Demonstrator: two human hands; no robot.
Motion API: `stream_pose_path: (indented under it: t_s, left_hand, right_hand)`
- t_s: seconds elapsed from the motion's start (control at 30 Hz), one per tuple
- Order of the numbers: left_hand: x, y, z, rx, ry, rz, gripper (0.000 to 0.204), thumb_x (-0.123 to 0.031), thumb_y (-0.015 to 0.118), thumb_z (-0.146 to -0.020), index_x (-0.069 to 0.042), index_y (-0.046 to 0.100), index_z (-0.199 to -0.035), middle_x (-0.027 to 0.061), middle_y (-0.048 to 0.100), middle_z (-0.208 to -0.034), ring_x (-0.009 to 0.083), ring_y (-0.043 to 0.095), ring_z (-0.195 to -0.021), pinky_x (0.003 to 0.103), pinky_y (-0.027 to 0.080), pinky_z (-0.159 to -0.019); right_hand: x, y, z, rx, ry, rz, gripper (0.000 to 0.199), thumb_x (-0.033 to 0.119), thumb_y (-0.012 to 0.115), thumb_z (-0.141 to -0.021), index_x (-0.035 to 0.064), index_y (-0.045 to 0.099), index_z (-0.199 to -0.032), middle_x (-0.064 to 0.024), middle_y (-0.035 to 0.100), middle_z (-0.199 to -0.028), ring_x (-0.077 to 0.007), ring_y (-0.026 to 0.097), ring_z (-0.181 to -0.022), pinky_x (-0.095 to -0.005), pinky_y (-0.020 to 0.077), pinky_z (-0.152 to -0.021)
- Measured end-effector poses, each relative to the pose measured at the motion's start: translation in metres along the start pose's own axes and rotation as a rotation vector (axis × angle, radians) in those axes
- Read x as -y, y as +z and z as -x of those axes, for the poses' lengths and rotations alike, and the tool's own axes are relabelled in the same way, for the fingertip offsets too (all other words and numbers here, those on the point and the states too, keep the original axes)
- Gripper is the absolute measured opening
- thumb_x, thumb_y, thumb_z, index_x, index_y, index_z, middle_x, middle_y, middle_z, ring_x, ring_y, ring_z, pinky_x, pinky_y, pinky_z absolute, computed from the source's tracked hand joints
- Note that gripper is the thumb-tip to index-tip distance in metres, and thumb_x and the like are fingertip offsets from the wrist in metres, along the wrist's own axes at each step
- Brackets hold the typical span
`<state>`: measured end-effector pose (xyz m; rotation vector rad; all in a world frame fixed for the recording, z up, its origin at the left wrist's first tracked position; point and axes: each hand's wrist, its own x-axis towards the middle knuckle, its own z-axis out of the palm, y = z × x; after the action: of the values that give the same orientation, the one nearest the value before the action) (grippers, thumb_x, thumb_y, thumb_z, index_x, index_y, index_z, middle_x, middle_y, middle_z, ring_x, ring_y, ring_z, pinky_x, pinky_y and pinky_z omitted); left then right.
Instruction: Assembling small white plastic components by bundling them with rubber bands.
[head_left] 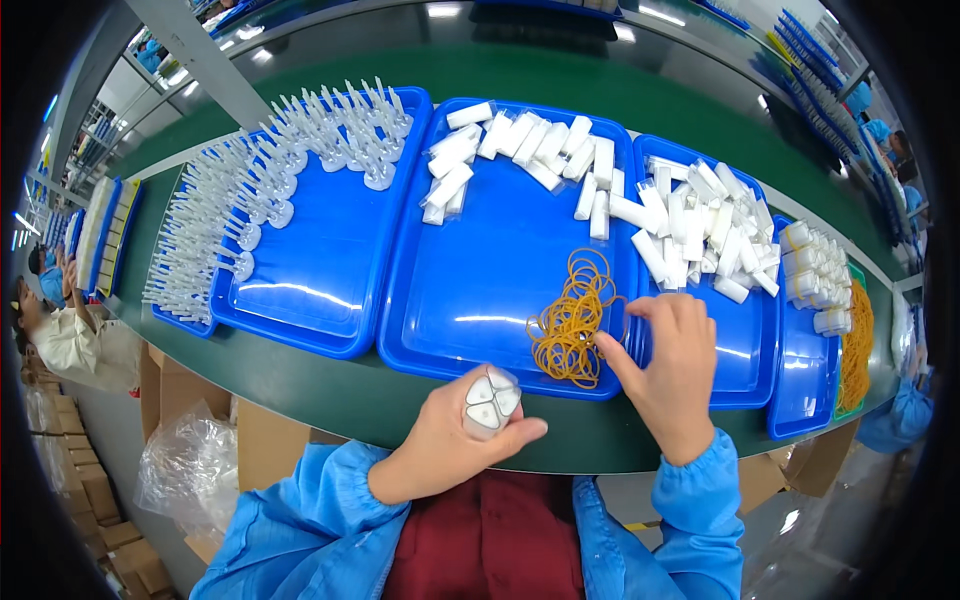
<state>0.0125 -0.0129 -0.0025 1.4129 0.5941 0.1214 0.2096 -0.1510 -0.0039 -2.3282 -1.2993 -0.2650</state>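
Observation:
My left hand (440,440) is wrapped round a bundle of several white plastic pieces (492,402), held upright with their rounded ends up, just in front of the middle blue tray (400,335). The lower part of the bundle is hidden by my fingers. My right hand (670,360) is at the right side of that tray, beside a loose pile of yellow-brown rubber bands (568,335). A thin rubber band (624,312) loops at my right thumb and forefinger, which are curved toward each other.
White wrapped pieces (545,140) lie along the middle tray's far side; more (700,225) fill the tray to the right. Clear stemmed plastic parts (290,150) crowd the left tray. Bundled white pieces (815,265) and a green tray of bands (857,345) stand far right. Cardboard boxes (270,445) sit below the table.

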Motion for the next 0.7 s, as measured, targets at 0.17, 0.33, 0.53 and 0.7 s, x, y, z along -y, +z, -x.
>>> stream_pose_path:
  t_s: [0.17,0.33,0.53,0.7]
  left_hand:
    - [-0.014,-0.004,-0.030,-0.148,0.206,-0.002,0.028,-0.002,0.084,-0.079,-0.006,0.057,-0.087,0.0024,0.065,-0.086,0.0058,0.058,-0.077,0.024,0.049,-0.067]
    - [-0.034,0.002,-0.063,-0.143,0.507,-0.026,0.025,0.003,0.079,-0.081,-0.005,0.057,-0.088,0.0113,0.070,-0.102,0.0125,0.065,-0.090,0.028,0.053,-0.077]
    - [-0.033,0.006,-0.070,0.094,0.331,0.241,0.017,-0.003,0.075,-0.086,-0.003,0.059,-0.090,0.0038,0.068,-0.083,0.0084,0.064,-0.080,0.027,0.054,-0.073]
    - [-0.042,-0.001,-0.065,0.310,0.160,0.221,0.021,-0.008,0.071,-0.088,-0.001,0.062,-0.105,0.0061,0.069,-0.089,0.0149,0.067,-0.086,0.031,0.054,-0.074]
  right_hand:
    - [0.002,0.004,-0.014,-0.055,0.064,-0.348,0.017,0.008,0.077,-0.082,0.0049,0.062,-0.090,-0.0075,0.062,-0.090,-0.0249,0.058,-0.086,-0.0360,0.0426,-0.076]
    - [0.023,-0.010,-0.027,0.089,0.273,-0.949,0.017,0.005,0.076,-0.083,0.0013,0.063,-0.092,-0.0066,0.066,-0.087,-0.0157,0.058,-0.077,-0.0294,0.0451,-0.073]
    - [0.015,-0.020,-0.027,0.191,0.007,-1.737,0.049,0.050,0.056,-0.095,0.0016,0.064,-0.099,-0.0150,0.065,-0.103,-0.0245,0.061,-0.095,-0.0399,0.0451,-0.088]
    - [0.019,-0.033,-0.038,0.188,-0.423,-0.495,0.081,0.077,0.047,-0.086,0.0128,0.065,-0.131,-0.0155,0.054,-0.145,-0.0261,0.060,-0.116,-0.0444,0.0357,-0.106]
